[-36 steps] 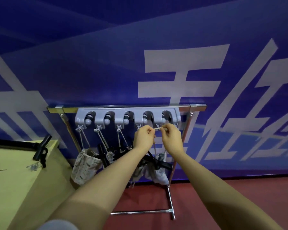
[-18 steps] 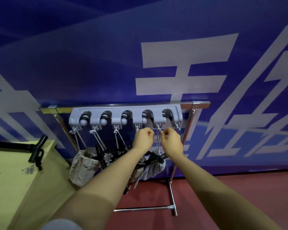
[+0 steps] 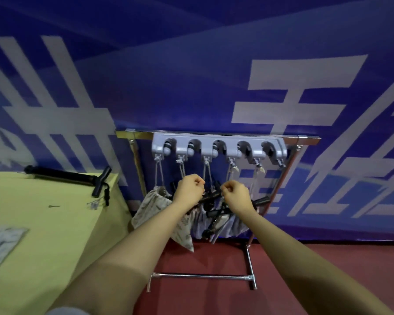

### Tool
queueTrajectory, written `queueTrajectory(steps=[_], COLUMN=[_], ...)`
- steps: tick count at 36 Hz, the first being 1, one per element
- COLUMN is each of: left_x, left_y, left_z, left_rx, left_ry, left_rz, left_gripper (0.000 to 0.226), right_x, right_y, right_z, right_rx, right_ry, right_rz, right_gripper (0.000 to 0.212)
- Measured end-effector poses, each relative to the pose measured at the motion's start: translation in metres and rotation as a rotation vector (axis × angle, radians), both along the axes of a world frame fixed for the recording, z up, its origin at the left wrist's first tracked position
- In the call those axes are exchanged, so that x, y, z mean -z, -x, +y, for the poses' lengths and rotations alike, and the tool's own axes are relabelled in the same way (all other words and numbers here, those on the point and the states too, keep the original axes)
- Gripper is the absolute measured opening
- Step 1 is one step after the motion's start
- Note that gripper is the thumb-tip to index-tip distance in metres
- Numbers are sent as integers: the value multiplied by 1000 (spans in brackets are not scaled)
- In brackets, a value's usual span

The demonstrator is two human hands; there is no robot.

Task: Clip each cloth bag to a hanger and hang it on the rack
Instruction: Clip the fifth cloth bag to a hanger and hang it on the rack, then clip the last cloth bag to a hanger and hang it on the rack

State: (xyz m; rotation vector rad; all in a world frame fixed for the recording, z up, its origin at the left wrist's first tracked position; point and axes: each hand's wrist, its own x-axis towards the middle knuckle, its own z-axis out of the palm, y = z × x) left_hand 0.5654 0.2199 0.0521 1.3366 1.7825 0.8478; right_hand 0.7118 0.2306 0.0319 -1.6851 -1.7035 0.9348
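**Both hands in front of the loaded rack**

Below the grey holder strip, the left hand [image 3: 188,193] and the right hand [image 3: 236,197] hang side by side with a narrow gap between them, each with its fingers curled inward. Whether either hand pinches a cord or holds nothing cannot be told; the fingertips are turned away and blurred. Both hands sit in front of a cluster of black clip hangers [image 3: 210,197], whose bars cross at odd angles behind the knuckles.

At seven o'clock from the left hand droops a pale patterned cloth bag with a gathered mouth [image 3: 150,205]. At five o'clock from the right hand more pale cloth bags [image 3: 234,226] bunch together, partly hidden by the hangers and the wrists. Thin light cords [image 3: 159,171] run from the bags up to twelve o'clock, where the grey plastic holder strip with five round sockets [image 3: 218,142] is fixed on the top bar of a chrome metal rack [image 3: 132,135]. The rack's foot bar [image 3: 200,276] rests on the dark red floor [image 3: 328,258] at six o'clock.

At nine o'clock stands a yellow-green table [image 3: 43,223]. On it lie a black T-handled pump [image 3: 66,177] and, near the left edge, a flat pale cloth [image 3: 0,244]. A blue banner with large white characters [image 3: 191,76] fills the background.
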Motion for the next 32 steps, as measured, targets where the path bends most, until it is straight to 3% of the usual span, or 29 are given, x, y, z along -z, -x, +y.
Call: queueTrajectory(steps=[7, 11, 19, 32], left_x=[2, 17, 8, 30], left_y=[100, 169, 272, 385], left_z=[-46, -66, -118, -147], left_rx=[-42, -128, -263, -426], left_ry=[-15, -20, -18, 107], left_rz=[4, -4, -13, 33], left_gripper=[19, 33, 17, 19], right_x=[-6, -3, 4, 27], right_y=[96, 162, 280, 396], right_z=[-35, -54, -75, -65], right_rx=[-107, -167, -301, -526], right_ry=[5, -12, 9, 84], right_rz=[27, 24, -7, -10], right_gripper=[18, 17, 18, 18])
